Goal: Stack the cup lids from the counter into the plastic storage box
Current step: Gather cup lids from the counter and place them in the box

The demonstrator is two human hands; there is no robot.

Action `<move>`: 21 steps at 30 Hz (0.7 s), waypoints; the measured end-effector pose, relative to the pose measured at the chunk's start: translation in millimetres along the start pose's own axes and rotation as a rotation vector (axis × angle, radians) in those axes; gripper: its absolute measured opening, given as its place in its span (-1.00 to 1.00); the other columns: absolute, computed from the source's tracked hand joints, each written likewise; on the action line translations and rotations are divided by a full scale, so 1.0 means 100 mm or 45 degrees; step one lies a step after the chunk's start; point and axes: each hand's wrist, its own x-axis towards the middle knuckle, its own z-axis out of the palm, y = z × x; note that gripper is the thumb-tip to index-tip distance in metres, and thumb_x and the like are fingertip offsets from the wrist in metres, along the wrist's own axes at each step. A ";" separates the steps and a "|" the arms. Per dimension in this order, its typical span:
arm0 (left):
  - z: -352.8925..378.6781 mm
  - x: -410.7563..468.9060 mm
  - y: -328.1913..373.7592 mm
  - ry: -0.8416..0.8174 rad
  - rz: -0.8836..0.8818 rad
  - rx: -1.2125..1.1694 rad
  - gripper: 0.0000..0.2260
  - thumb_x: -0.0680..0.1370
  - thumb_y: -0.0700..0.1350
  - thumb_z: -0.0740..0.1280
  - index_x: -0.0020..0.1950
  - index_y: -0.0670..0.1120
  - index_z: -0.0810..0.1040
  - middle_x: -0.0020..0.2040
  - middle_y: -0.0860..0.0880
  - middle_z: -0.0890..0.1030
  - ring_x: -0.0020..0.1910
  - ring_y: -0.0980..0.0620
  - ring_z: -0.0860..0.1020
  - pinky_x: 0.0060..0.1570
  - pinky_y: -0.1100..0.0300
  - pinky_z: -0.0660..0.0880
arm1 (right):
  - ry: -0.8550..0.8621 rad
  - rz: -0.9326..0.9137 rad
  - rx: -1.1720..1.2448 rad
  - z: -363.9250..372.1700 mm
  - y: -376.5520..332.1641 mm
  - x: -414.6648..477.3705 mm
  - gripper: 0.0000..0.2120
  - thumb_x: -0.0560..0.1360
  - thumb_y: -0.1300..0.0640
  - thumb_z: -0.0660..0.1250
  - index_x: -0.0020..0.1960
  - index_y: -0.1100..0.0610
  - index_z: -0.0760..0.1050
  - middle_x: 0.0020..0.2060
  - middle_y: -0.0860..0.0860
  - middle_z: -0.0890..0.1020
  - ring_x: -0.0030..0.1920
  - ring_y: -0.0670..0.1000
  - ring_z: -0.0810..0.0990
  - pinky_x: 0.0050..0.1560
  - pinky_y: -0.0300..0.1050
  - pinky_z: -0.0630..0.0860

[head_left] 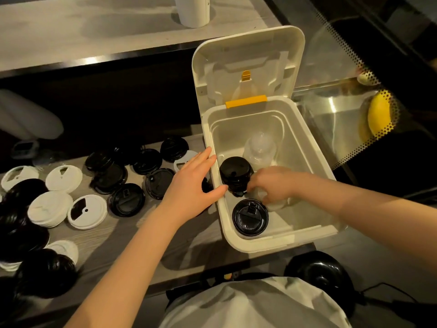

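Grey wood-grain counter carries scattered black and white cup lids at left. The left hand, fingers loosely spread, rests on the storage box rim; inside it the right hand curls its fingers round a black lid stack. Beyond stand a raised ledge and a glass case.

Inside the storage box, the right hand is covering its own fingertips and part of a pale translucent stack, so its grip is not showing. Just left of the box, the left hand is hiding most of a white lid. Far left of the box, black lids are running off the edge. Behind the box, a white cylinder is being cut off at the top.
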 end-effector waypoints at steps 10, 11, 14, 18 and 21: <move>0.00 -0.02 0.01 0.003 -0.021 -0.031 -0.35 0.50 0.09 0.33 0.52 0.03 0.13 0.54 0.13 0.04 0.50 0.16 0.02 0.37 0.30 -0.06 | -0.018 0.277 -0.540 0.02 -0.05 0.06 -0.50 0.48 -0.02 0.32 0.37 0.01 0.31 0.22 0.04 0.44 0.22 0.08 0.41 0.07 -0.05 0.39; 0.00 -0.02 0.01 0.003 -0.021 -0.031 -0.35 0.50 0.09 0.33 0.52 0.03 0.12 0.54 0.13 0.03 0.50 0.16 0.02 0.36 0.30 -0.07 | -0.024 0.288 -0.527 0.01 -0.05 0.06 -0.50 0.48 -0.03 0.32 0.38 0.01 0.31 0.22 0.04 0.44 0.23 0.09 0.41 0.08 -0.05 0.40; 0.00 -0.01 0.01 0.002 -0.020 -0.032 -0.35 0.51 0.09 0.33 0.52 0.03 0.11 0.54 0.13 0.03 0.50 0.15 0.01 0.37 0.29 -0.07 | -0.031 0.316 -0.445 -0.04 -0.04 0.02 -0.46 0.47 -0.08 0.34 0.39 0.02 0.30 0.22 0.04 0.45 0.24 0.08 0.41 0.08 -0.06 0.40; 0.00 -0.01 0.01 -0.002 -0.015 -0.020 -0.35 0.51 0.09 0.32 0.52 0.02 0.11 0.54 0.13 0.02 0.50 0.15 0.00 0.36 0.29 -0.08 | 0.158 0.383 -0.160 -0.15 -0.02 -0.07 -0.53 0.47 -0.06 0.34 0.35 -0.03 0.36 0.15 -0.01 0.49 0.19 0.06 0.46 -0.05 -0.10 0.43; -0.01 -0.01 0.00 -0.006 -0.005 0.041 -0.35 0.51 0.12 0.30 0.52 0.01 0.11 0.54 0.11 0.03 0.51 0.11 0.01 0.42 0.21 -0.02 | 0.341 0.406 0.008 -0.31 -0.08 -0.08 -0.61 0.50 -0.08 0.29 0.30 -0.05 0.41 0.13 -0.02 0.52 0.16 0.05 0.48 -0.11 -0.13 0.38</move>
